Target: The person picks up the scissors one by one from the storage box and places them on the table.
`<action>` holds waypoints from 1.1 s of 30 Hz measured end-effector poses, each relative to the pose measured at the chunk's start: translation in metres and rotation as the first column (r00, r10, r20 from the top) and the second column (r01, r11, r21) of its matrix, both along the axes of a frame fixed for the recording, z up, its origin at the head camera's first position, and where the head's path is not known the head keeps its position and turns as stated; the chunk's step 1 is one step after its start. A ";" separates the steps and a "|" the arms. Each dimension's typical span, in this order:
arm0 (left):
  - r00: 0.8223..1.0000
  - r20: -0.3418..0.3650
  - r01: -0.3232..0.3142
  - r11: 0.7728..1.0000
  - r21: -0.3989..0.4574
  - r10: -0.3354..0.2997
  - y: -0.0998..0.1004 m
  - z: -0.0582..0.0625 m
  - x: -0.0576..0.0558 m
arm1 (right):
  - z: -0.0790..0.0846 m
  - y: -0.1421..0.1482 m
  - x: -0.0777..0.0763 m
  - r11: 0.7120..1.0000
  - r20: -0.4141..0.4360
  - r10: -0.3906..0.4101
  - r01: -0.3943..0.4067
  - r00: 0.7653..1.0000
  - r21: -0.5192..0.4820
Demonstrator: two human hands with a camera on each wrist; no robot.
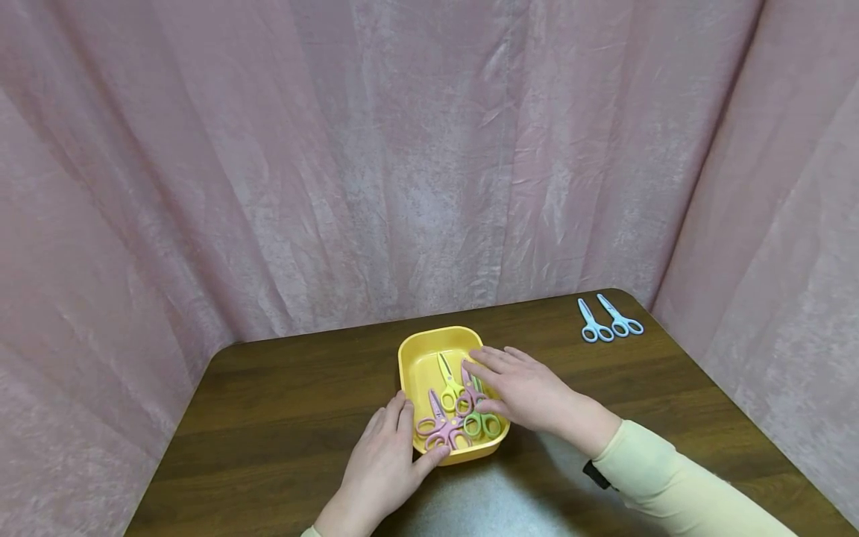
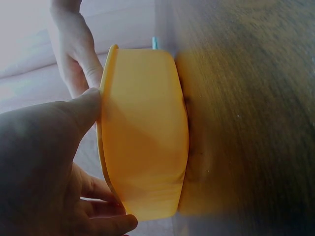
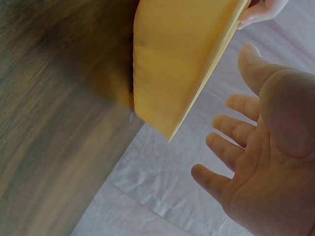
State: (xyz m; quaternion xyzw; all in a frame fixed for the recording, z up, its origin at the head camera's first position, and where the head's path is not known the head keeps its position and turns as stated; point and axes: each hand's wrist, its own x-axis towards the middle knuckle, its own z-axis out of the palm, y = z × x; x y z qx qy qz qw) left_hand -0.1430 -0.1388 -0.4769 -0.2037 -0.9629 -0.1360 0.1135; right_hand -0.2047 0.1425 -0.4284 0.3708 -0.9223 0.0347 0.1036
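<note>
A yellow tray (image 1: 429,337) stands on the table. Inside lie yellow scissors (image 1: 447,380), pink scissors (image 1: 438,418) and green scissors (image 1: 482,424), with another pink pair (image 1: 465,399) partly overlapped by them. My left hand (image 1: 382,455) rests at the tray's near left corner, its thumb touching the rim and its extended fingers along the left side. My right hand (image 1: 520,384) is spread over the tray's right edge and holds nothing. In the right wrist view its fingers (image 3: 231,130) look apart from the tray wall (image 3: 172,54).
Two light blue scissors (image 1: 595,322) (image 1: 620,317) lie side by side at the table's far right. The brown wooden table (image 1: 288,403) ends at a pink curtain (image 1: 416,164), which also hangs along both sides.
</note>
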 end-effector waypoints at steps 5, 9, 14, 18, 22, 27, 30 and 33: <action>1.000 -0.001 -0.001 1.000 -0.001 0.001 0.000 -0.001 -0.001 | 0.000 -0.005 0.001 1.000 -0.013 0.006 -0.006 1.000 0.018; 1.000 -0.010 -0.003 1.000 -0.004 0.003 0.000 -0.001 -0.001 | -0.002 -0.010 0.001 1.000 -0.001 0.014 -0.014 1.000 0.008; 1.000 -0.011 -0.003 1.000 -0.006 0.003 0.000 -0.002 0.000 | -0.005 -0.014 0.000 1.000 -0.002 0.025 -0.025 1.000 -0.002; 1.000 -0.006 -0.005 1.000 -0.006 0.005 0.000 -0.002 0.000 | -0.008 -0.017 -0.001 0.999 -0.001 0.022 -0.022 1.000 0.026; 1.000 0.000 -0.008 1.000 -0.006 0.008 0.000 -0.002 0.000 | -0.008 -0.020 -0.001 0.999 0.024 0.021 -0.022 1.000 0.049; 1.000 -0.001 -0.008 1.000 -0.006 0.008 0.000 -0.002 0.000 | -0.009 -0.022 -0.001 0.998 0.035 0.031 -0.033 0.999 0.059; 1.000 -0.001 -0.006 1.000 -0.005 0.006 0.000 -0.002 0.000 | -0.010 -0.023 -0.002 0.997 0.038 0.035 -0.038 0.999 0.067; 1.000 0.000 -0.004 1.000 -0.003 0.004 0.000 -0.002 0.000 | -0.011 -0.024 -0.003 0.997 0.044 0.037 -0.041 0.998 0.073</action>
